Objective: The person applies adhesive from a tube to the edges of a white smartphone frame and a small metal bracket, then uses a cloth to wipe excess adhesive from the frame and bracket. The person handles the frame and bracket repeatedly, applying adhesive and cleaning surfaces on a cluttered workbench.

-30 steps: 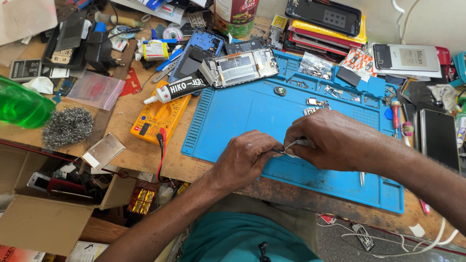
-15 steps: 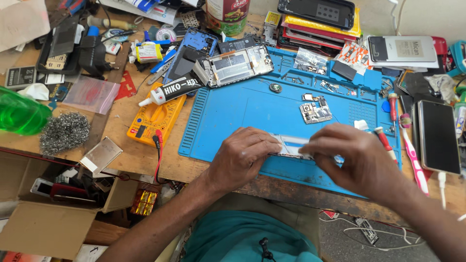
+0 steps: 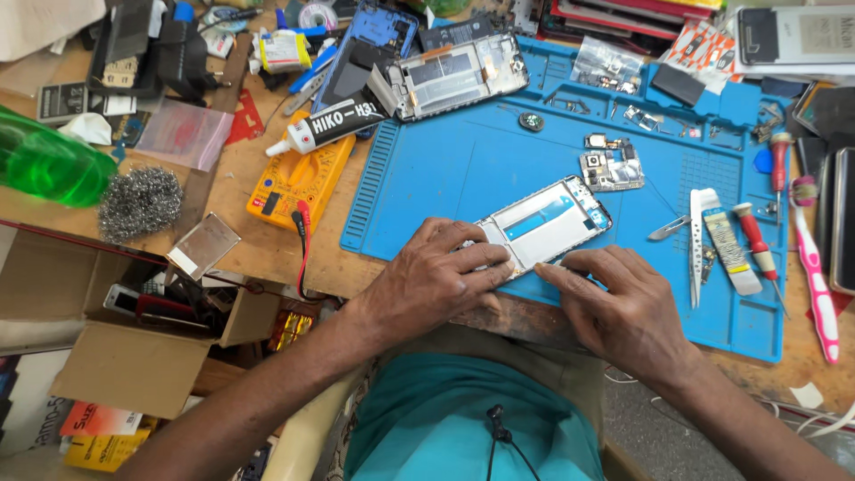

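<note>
**Head view: both hands pressing on a phone frame at the mat's near edge**

Head camera looked down on a cluttered repair bench. At the 6 o'clock edge of the blue work mat [image 3: 499, 160] lay an opened phone frame [image 3: 545, 223], tilted so its far end pointed toward 2 o'clock. The left hand [image 3: 436, 281] lay flat over the frame's near end, fingers spread and pressing down rather than gripping. The right hand [image 3: 623, 307] rested at the frame's 5 o'clock side, its fingertips [image 3: 557, 270] touching the lower edge; whether they pinched anything small there could not be told.

Around the frame, at 1 o'clock, sat a small circuit board [image 3: 611, 167]. At 3 o'clock lay metal tweezers [image 3: 696, 245] and 2 red-handled screwdrivers, the nearer one [image 3: 757, 245] just beside them. At 12 o'clock rested a second dismantled phone [image 3: 459, 76], and at 10 o'clock a yellow multimeter [image 3: 298, 174] with a black glue tube [image 3: 329, 125] across it.

As a judgement, the step in hand looked like seating or easing a part along the frame's near edge, with 1 hand steadying. The next move would call for steady downward pressure from the left hand and fine, even fingertip work from the right, so the thin frame neither slid nor bent.
</note>
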